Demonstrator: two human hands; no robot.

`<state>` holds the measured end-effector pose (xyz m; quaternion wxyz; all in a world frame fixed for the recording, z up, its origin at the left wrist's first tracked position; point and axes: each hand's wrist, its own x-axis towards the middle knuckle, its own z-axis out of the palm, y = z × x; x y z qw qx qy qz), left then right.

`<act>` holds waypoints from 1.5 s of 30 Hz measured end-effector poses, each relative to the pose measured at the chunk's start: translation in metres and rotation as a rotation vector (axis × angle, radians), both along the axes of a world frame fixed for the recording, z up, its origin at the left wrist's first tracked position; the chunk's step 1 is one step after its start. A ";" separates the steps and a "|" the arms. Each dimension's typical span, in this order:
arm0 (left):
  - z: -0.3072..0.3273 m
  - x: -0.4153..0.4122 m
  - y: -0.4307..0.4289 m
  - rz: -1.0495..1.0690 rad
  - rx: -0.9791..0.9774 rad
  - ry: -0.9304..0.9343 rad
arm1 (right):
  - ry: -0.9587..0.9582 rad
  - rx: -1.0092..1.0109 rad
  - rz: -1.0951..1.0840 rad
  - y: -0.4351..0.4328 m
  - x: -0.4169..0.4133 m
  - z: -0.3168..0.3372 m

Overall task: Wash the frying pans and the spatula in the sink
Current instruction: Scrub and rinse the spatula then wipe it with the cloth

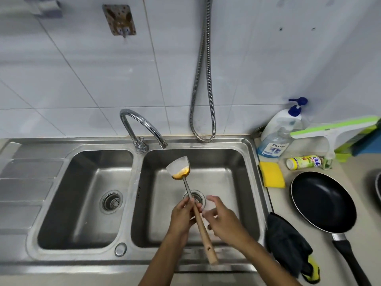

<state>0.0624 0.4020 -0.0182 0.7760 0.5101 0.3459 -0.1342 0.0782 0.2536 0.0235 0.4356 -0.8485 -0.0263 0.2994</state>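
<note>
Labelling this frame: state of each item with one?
spatula: held over right basin, orange residue on blade
left hand: closed on spatula handle
right hand: open, beside the handle
faucet: no water visible
frying pan: on counter, empty
yellow sponge: on counter, untouched

Lit evenly and brightly from overhead, in a cool bluish-white cast. Soft glare smeared across the tiled wall [61, 83] and streaked along the faucet [142, 129]; dull sheen on the sink [86, 193] walls. Only faint, diffuse shadows under the frying pan [323, 201] and the dark cloth [288, 242]. Strong wide-angle bowing of tile lines and counter edge toward the corners. Slight motion blur on the right hand [224, 219] fingers; upper left corner smeared and soft.
</note>
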 end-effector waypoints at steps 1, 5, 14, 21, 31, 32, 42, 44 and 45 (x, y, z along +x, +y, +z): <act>0.001 0.001 0.001 0.024 -0.003 0.008 | -0.077 -0.045 -0.054 -0.014 0.016 -0.003; 0.002 -0.002 0.005 0.066 0.041 0.043 | -0.481 -0.503 -0.199 -0.083 0.096 -0.022; 0.007 -0.009 0.010 0.074 0.213 0.017 | -0.357 -0.982 -0.035 -0.143 0.167 -0.072; 0.013 -0.011 0.008 -0.038 0.263 -0.014 | -0.491 -0.804 -0.117 -0.130 0.146 -0.041; 0.030 -0.017 -0.010 -0.160 0.280 -0.037 | -0.755 -0.305 0.360 0.026 0.094 -0.038; 0.031 -0.021 -0.010 -0.183 0.279 -0.037 | -0.779 -0.391 0.350 0.025 0.109 -0.037; 0.037 -0.026 -0.011 -0.250 0.387 -0.074 | -0.855 -0.385 0.439 0.007 0.121 -0.035; 0.036 -0.030 -0.015 -0.295 0.446 -0.079 | -0.776 -0.464 0.285 -0.001 0.139 -0.033; 0.035 -0.031 -0.017 -0.296 0.445 -0.079 | -0.745 -0.498 0.216 -0.002 0.144 -0.034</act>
